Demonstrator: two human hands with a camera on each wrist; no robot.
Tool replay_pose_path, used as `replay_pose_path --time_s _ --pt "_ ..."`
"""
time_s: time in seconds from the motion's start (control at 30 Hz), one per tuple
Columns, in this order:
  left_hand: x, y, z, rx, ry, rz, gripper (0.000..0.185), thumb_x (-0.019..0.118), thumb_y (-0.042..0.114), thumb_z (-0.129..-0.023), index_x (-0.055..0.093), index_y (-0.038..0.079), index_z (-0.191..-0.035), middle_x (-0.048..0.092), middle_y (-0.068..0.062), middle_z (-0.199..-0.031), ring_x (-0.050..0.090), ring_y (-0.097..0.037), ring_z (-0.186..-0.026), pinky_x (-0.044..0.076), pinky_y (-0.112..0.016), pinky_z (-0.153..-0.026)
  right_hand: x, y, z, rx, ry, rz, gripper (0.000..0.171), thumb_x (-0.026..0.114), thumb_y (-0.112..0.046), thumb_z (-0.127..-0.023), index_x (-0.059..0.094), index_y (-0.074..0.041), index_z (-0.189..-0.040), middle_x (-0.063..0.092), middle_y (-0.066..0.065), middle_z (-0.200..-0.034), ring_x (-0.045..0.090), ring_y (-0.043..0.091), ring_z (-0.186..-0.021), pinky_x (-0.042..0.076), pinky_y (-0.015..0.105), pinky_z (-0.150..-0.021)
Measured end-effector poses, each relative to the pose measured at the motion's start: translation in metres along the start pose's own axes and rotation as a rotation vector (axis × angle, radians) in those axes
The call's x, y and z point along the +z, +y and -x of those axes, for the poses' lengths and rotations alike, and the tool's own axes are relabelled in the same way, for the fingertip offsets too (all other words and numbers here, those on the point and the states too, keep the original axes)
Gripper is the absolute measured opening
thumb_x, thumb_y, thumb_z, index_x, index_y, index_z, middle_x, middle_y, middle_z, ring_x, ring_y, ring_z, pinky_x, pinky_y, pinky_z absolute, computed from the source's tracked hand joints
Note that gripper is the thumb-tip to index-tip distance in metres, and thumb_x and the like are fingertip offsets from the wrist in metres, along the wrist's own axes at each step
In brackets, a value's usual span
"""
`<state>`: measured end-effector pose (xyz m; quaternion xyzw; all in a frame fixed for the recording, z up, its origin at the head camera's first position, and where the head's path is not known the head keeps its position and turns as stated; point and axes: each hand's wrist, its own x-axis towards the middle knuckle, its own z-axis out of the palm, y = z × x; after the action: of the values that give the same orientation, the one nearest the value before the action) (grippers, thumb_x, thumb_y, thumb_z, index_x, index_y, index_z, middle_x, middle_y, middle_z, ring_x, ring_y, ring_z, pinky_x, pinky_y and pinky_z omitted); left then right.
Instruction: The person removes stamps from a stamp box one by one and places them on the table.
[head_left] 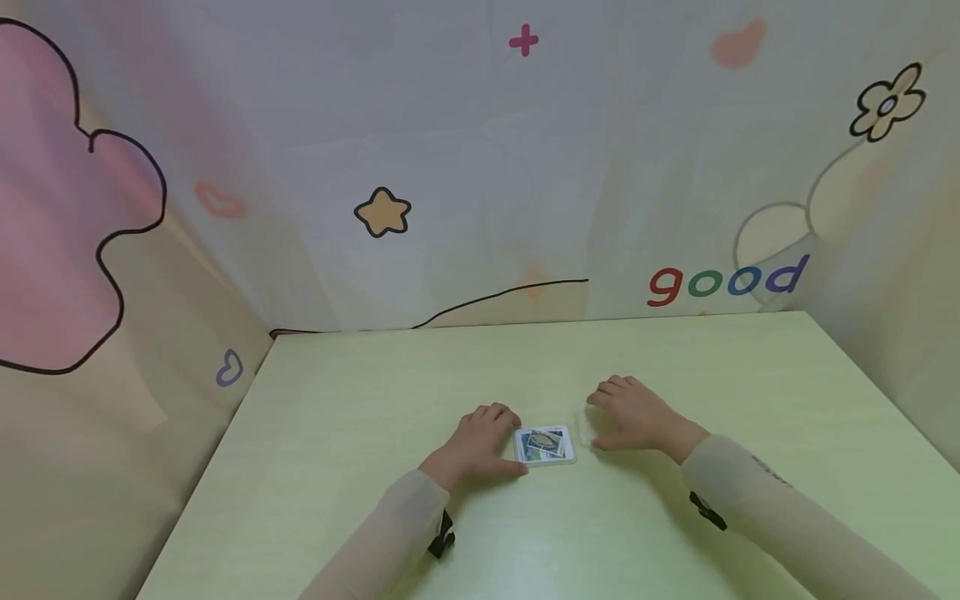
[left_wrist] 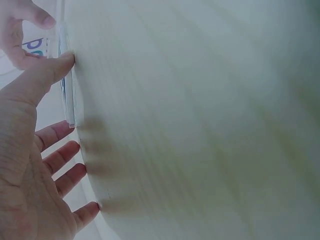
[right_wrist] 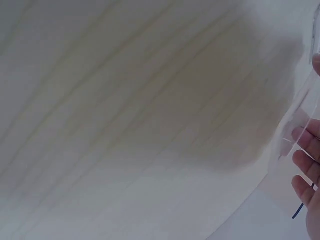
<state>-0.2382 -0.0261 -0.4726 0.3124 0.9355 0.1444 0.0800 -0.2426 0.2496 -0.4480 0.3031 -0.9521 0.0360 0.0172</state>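
Note:
A stack of picture cards [head_left: 546, 445] lies flat on the table in a clear plastic case base [left_wrist: 70, 102], near the middle in the head view. My left hand [head_left: 474, 446] holds it at its left end, thumb at the near edge and index finger at the far edge. The other left fingers are spread, with their tips at the tabletop. Just right of the cards, my right hand [head_left: 637, 417] grips a clear plastic lid [head_left: 585, 427] between thumb and fingers. This lid [right_wrist: 300, 117] shows at the right edge of the right wrist view, partly cut off there.
The pale green table [head_left: 360, 392] stretches around both hands. A printed cloth backdrop [head_left: 465, 150] stands along its back and sides, with a star, hearts and the word "good" [head_left: 727, 282]. Dark wrist straps [head_left: 708, 510] hang below the sleeves.

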Motion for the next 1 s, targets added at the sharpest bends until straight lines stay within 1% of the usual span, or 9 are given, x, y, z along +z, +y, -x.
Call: replay_pose_path --time_s 0.27,0.53,0.77,1.0 --pt "0.002 -0.003 -0.001 0.002 0.002 -0.006 0.059 0.066 0.048 -0.081 0.049 0.016 -0.128 0.046 -0.002 -0.133 0.041 -0.022 -0.122 0.035 -0.044 -0.103 -0.003 0.006 0.010 0.017 -0.031 -0.028 0.055 0.077 -0.040 -0.074 0.064 -0.003 -0.112 0.064 0.011 -0.108 0.054 0.030 -0.103 0.043 0.049 -0.094" --pt "0.003 -0.003 -0.001 0.005 0.009 -0.009 0.059 0.067 0.048 -0.081 0.049 0.017 -0.127 0.046 -0.002 -0.132 0.041 -0.022 -0.122 0.035 -0.044 -0.103 0.000 0.011 0.018 0.007 -0.056 -0.055 0.054 0.077 -0.041 -0.074 0.064 -0.004 -0.112 0.063 0.008 -0.107 0.054 0.028 -0.101 0.044 0.047 -0.093" --pt "0.001 -0.001 -0.001 0.006 0.005 0.011 0.059 0.067 0.046 -0.081 0.049 0.016 -0.129 0.046 -0.003 -0.133 0.041 -0.022 -0.123 0.035 -0.045 -0.103 0.005 0.016 0.021 -0.016 -0.038 -0.074 0.051 0.078 -0.041 -0.073 0.065 -0.006 -0.107 0.063 0.005 -0.103 0.054 0.024 -0.096 0.047 0.044 -0.089" --pt "0.003 -0.002 -0.002 -0.004 0.005 0.002 0.059 0.066 0.047 -0.082 0.048 0.017 -0.129 0.046 -0.002 -0.134 0.041 -0.022 -0.123 0.035 -0.044 -0.103 0.008 0.016 0.023 -0.020 -0.026 -0.093 0.050 0.079 -0.040 -0.072 0.065 -0.007 -0.108 0.062 0.004 -0.104 0.054 0.024 -0.097 0.047 0.044 -0.089"
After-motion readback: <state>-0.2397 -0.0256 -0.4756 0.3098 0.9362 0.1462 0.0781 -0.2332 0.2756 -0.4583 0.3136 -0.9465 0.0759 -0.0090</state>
